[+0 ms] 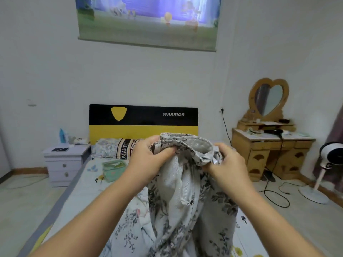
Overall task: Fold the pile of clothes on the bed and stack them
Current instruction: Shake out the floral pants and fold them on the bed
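A pale grey garment with a dark floral print [183,197] hangs in front of me above the bed [89,191]. My left hand [148,160] grips its waistband at the left, fingers curled into the cloth. My right hand [226,162] pinches the bunched band at the right. The band gapes open between the two hands, its lining showing. The lower part of the garment drapes down onto the floral bedsheet. No folded stack is in view.
A green pouch [113,169] lies on the bed near the pillows [115,148]. A white nightstand [65,162] stands at the left, a wooden dresser [269,151] with a heart mirror at the right. A fan [330,158] and black cables sit on the floor at the right.
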Action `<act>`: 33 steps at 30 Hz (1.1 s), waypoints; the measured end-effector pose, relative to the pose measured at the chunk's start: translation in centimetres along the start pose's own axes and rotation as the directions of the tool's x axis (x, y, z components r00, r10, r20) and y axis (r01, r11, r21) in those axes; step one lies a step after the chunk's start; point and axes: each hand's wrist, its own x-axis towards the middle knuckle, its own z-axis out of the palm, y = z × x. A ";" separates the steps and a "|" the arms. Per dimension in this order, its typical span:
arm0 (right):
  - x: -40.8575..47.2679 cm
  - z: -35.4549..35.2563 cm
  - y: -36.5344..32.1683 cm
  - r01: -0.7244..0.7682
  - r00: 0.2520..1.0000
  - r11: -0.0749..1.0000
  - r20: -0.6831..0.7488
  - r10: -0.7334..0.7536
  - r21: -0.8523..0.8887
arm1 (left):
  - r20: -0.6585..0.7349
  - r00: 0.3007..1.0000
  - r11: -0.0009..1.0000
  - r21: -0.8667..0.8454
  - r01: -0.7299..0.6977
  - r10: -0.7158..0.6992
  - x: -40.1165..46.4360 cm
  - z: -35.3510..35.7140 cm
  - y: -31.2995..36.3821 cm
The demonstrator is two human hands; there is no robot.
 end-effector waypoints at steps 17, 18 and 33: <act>-2.2 2.2 0.6 -0.002 0.988 0.875 0.133 -0.072 0.484 | 0.286 0.946 0.983 0.144 0.116 -0.153 -2.1 -2.7 -0.8; -2.1 1.7 0.7 0.007 0.970 0.858 0.205 -0.131 0.514 | 0.299 0.950 0.989 0.142 0.049 -0.090 -2.3 -3.4 -0.8; -3.0 3.4 0.5 0.116 0.982 0.860 0.072 -0.174 0.496 | 0.550 0.808 0.910 -0.193 0.367 -0.209 -3.8 0.7 -3.1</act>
